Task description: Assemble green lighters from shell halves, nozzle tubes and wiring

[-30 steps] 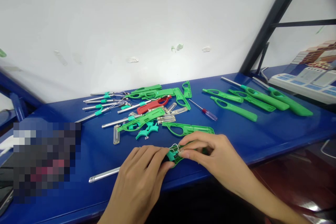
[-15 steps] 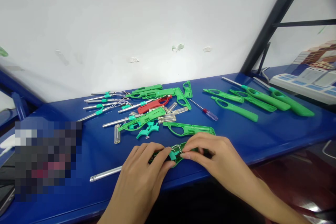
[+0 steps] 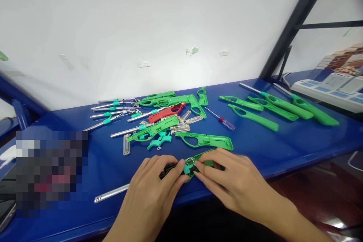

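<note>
Your green case point(image 3: 202, 155) is near the front edge of the blue table point(image 3: 272, 147). It looks part done: a silver tube point(image 3: 112, 193) sticks out past your left hand point(image 3: 155, 183), a blue-green bit point(image 3: 187, 169) and white wires point(image 3: 189, 159) show, but no top covers them. Your left hand holds the case. Your right hand point(image 3: 232, 181) has its fingertips close together; I can't tell what they pinch. Another green half point(image 3: 218, 140) lies just beyond, a screwdriver point(image 3: 226, 123) farther back. Your fingers hide some insides.
</note>
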A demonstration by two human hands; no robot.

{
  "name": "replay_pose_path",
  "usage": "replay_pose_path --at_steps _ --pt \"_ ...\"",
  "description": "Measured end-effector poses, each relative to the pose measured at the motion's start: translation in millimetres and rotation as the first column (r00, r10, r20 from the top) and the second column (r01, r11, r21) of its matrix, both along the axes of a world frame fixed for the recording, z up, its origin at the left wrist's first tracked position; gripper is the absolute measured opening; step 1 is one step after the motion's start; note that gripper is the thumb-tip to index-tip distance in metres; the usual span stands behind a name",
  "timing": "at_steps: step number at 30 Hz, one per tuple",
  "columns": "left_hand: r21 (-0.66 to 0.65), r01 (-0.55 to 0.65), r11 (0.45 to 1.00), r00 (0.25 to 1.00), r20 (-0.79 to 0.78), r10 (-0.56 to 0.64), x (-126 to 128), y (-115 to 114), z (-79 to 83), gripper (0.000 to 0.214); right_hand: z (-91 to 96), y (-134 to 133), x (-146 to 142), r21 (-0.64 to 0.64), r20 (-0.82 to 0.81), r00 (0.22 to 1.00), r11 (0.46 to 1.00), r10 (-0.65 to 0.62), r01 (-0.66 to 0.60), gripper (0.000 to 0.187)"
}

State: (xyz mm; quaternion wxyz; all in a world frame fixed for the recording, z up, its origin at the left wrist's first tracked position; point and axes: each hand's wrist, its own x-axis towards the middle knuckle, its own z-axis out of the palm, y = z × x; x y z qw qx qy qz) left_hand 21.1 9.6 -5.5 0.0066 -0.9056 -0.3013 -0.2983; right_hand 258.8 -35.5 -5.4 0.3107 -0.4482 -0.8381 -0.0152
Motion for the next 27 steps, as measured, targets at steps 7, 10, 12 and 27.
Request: replay_pose_path --at_steps 7,10,12,27 --pt "-0.046 -0.011 0.999 0.996 0.087 0.015 1 -2 -0.3 0.019 -4.8 2 -1 0.007 -0.207 0.978 1.000 -0.004 0.006 0.014" --pt "-0.036 -0.004 0.999 0.996 0.088 0.007 2 -2 0.8 0.020 -1.0 0 -1 -0.012 -0.382 0.924 1.000 -0.013 0.009 0.014" --pt "-0.034 -0.003 0.999 0.997 0.080 0.005 1 -2 1.5 0.020 2.5 -1 0 0.001 -0.434 0.901 1.000 -0.016 0.019 0.014" --pt "0.023 -0.132 0.991 0.991 0.002 0.132 -48 0 23.0 0.023 -0.3 2 0 -0.027 -0.227 0.973 0.999 -0.047 0.042 0.016"
